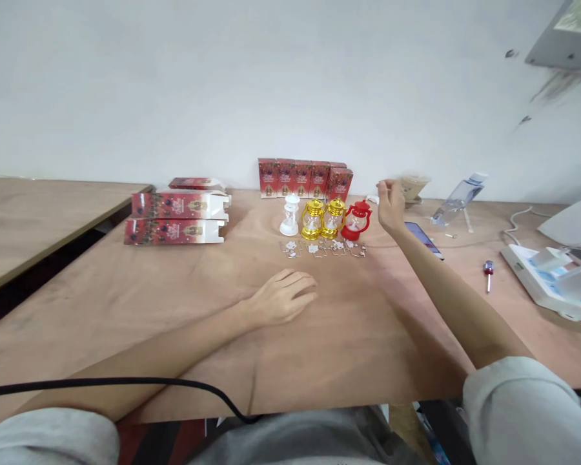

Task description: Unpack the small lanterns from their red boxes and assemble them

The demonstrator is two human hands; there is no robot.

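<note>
My left hand [285,297] lies palm down on the wooden table with its fingers stretched out, holding nothing visible. Raised to the right of the lanterns is my right hand [392,205], its fingers curled together; whatever they may hold is hidden. Between and beyond the hands stand a small white lantern [290,217], two gold lanterns [312,221] and a red lantern [357,222] in a row. In front of them lie several small wire pieces with pale shapes [314,248], too small to make out.
Several red printed boxes [294,178] stand against the wall, and open boxes [174,231] lie at left. On the right are a paper-coloured cup [412,187], a tilted water bottle [459,199], a phone [423,240], a screwdriver [488,274] and a power strip [556,284]. A black cable [126,381] crosses in front.
</note>
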